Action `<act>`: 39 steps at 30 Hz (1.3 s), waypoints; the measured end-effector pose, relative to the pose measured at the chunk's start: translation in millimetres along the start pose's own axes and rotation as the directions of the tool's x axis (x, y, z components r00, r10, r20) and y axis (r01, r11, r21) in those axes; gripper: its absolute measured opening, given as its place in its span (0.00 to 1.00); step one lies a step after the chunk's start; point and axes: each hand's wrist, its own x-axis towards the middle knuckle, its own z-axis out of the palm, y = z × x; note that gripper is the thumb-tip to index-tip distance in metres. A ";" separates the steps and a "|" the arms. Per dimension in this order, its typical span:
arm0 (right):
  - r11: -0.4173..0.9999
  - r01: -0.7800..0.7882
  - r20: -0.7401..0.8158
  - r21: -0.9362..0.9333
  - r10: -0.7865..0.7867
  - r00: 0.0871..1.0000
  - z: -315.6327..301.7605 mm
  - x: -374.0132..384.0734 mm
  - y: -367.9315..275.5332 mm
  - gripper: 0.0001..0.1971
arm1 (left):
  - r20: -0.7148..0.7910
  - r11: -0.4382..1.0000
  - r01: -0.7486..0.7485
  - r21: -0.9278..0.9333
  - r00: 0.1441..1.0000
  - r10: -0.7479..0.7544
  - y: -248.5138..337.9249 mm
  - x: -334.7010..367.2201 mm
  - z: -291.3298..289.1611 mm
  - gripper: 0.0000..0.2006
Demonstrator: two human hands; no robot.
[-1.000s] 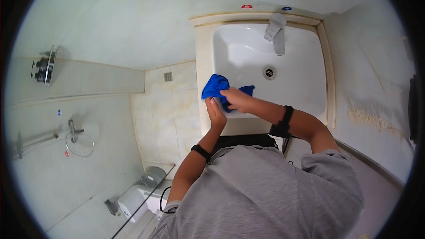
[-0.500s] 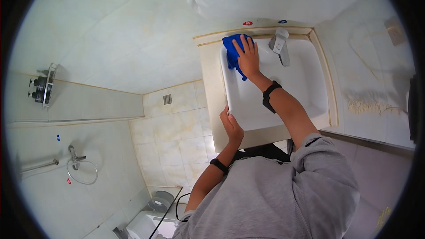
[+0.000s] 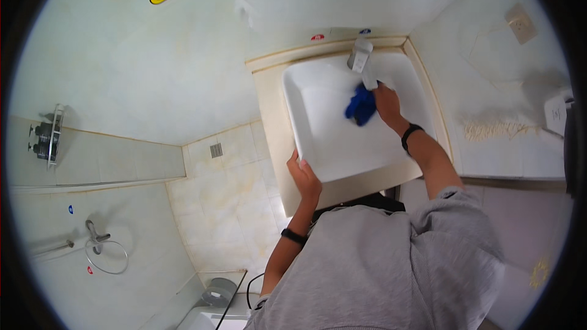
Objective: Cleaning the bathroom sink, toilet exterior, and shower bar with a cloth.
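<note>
A blue cloth (image 3: 361,105) hangs bunched and a little blurred over the white washbasin (image 3: 330,146), just below the faucet spout. My right hand (image 3: 387,105) is closed on the cloth's right-hand end, close to the tip of the chrome faucet (image 3: 361,58); its fingertips are partly hidden. At the basin's near left corner, my left hand (image 3: 304,177) grips the rim, thumb and fingertips against the edge. Each wrist wears a black band.
A cream counter (image 3: 275,122) frames the basin, with tiled wall behind and a socket (image 3: 520,23) at right. On the left are a shower mixer (image 3: 96,238), a corner rack (image 3: 55,135) with dark bottles and a floor drain (image 3: 216,150). A glass panel edge (image 3: 232,299) stands near my left elbow.
My right hand has swept the blue cloth from the basin's far left corner rightward to beneath the faucet, fingers going from spread flat to closed. My left hand stays at the rim.
</note>
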 end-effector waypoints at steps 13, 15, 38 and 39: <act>-0.417 -0.409 0.564 0.812 0.380 0.733 -22.1 63.5 12.1 0.34 | -0.174 0.729 0.297 0.617 0.955 -0.241 38.8 37.1 22.7 0.26; -0.363 -0.407 0.522 0.838 0.323 0.789 -23.1 48.0 -23.6 0.34 | -0.203 0.686 0.330 0.648 0.943 -0.263 42.8 37.2 24.5 0.26; -0.981 -0.050 0.659 -0.189 -0.165 0.734 -4.5 47.7 -99.6 0.01 | -0.260 0.608 0.354 0.711 0.935 -0.240 42.7 34.7 25.3 0.28; -0.982 -0.046 0.660 -0.181 -0.156 0.735 0.4 44.7 -84.8 0.01 | -0.263 0.608 0.362 0.707 0.932 -0.249 45.8 36.0 27.7 0.28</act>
